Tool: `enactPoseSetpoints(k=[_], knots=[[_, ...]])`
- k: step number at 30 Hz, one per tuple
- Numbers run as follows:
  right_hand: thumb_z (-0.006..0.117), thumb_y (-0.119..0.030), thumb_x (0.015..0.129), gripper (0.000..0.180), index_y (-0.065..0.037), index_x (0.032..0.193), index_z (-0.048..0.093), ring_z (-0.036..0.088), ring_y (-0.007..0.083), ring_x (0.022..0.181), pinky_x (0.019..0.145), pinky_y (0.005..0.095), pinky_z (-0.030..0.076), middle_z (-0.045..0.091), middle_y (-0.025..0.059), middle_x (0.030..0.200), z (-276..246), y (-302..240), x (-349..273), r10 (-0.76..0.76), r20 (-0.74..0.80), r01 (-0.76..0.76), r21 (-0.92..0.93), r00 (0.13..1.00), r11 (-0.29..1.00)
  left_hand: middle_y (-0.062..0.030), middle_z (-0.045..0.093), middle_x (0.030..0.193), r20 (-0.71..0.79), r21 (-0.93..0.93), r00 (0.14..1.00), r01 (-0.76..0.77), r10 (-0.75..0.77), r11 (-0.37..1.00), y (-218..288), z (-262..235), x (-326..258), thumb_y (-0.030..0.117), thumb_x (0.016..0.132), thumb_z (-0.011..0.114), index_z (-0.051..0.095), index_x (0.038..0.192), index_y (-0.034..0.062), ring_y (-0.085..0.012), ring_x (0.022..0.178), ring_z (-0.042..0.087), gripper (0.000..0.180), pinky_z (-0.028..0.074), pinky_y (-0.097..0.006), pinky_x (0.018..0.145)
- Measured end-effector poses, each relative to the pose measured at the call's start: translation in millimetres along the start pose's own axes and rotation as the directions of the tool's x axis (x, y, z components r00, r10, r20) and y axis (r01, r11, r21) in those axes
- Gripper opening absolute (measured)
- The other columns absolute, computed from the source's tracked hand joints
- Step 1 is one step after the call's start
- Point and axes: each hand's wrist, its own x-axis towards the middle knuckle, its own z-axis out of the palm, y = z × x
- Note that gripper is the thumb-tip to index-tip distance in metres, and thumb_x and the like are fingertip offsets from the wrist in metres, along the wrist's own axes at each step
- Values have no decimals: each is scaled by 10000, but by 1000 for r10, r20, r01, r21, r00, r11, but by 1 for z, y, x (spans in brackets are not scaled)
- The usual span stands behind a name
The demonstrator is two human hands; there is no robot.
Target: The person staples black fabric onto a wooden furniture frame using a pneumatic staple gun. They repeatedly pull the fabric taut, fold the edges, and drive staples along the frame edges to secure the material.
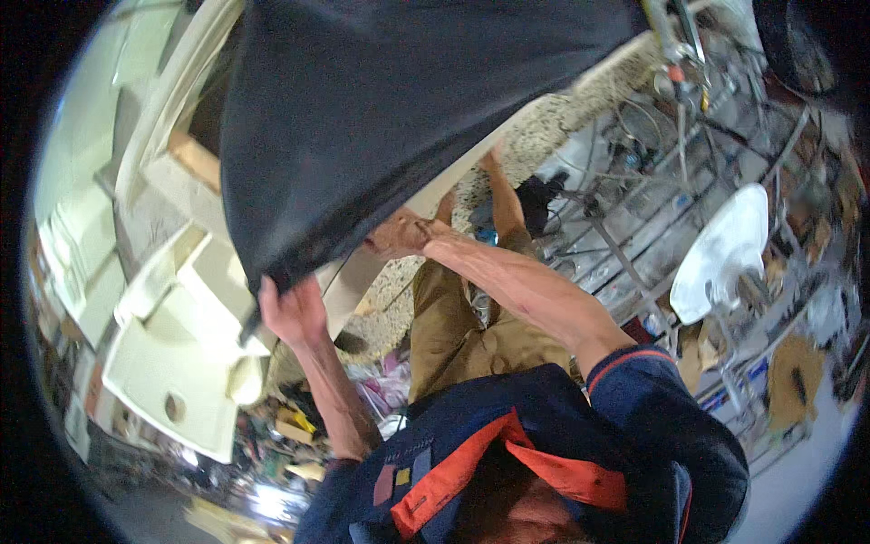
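The left hand (pixel 297 313) pinches the black cloth (pixel 381 118) by its lower corner.
The right hand (pixel 397 236) meets the lower edge (fingertips hidden, so I can't tell how they close); the cloth spreads wide before the person, a cream moulded piece (pixel 168 358) to the left, a white dish-shaped thing (pixel 723 252) to the right.

Legible text: none. Navy shirt (pixel 480 399), left chest: three small patches, reddish (pixel 384 485), yellow (pixel 402 476) and bluish (pixel 422 461), with a faint row of dark marks along the bluish one's upper edge; too small and blurred to read.
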Motion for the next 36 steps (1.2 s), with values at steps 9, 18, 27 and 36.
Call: enactPoseSetpoints(k=[9, 18, 27, 36], knots=[[617, -306, 1015, 255, -59, 1019, 680, 628, 146, 730, 631, 337, 522, 681, 36, 845, -82, 76, -156, 945, -277, 703, 707, 172, 79, -92, 695, 1186, -210, 81, 685, 723, -698, 686, -37, -87, -75, 196, 1031, 618, 619, 1266, 60, -251, 1039, 664, 272, 532, -417, 867], [821, -193, 860, 313, 26, 1003, 650, 651, 188, 774, 747, 335, 537, 689, 68, 842, -139, 96, -153, 734, -527, 270, 701, -428, 660, 15, 640, 801, 553, 818, 795, -461, -249, 344, -110, 162, -55, 96, 941, 716, 710, 936, 3, -68, 701, 556, 93, 466, -243, 629], [820, -241, 882, 316, 36, 980, 702, 653, 166, 655, 619, 330, 520, 701, 96, 736, -152, 85, -162, 823, -446, 206, 821, -351, 533, -138, 727, 890, 757, 649, 606, -742, -244, 169, -230, 293, 50, -18, 797, 755, 750, 943, -3, -263, 722, 711, 147, 565, -347, 728], [772, -234, 903, 275, 25, 820, 728, 630, 185, 613, 596, 334, 490, 690, 95, 705, -173, 104, -160, 887, -361, 299, 846, -288, 441, -156, 725, 991, 807, 566, 507, -810, -303, 151, -226, 277, 53, -42, 757, 755, 745, 1009, 0, -301, 905, 711, 255, 561, -388, 832]])
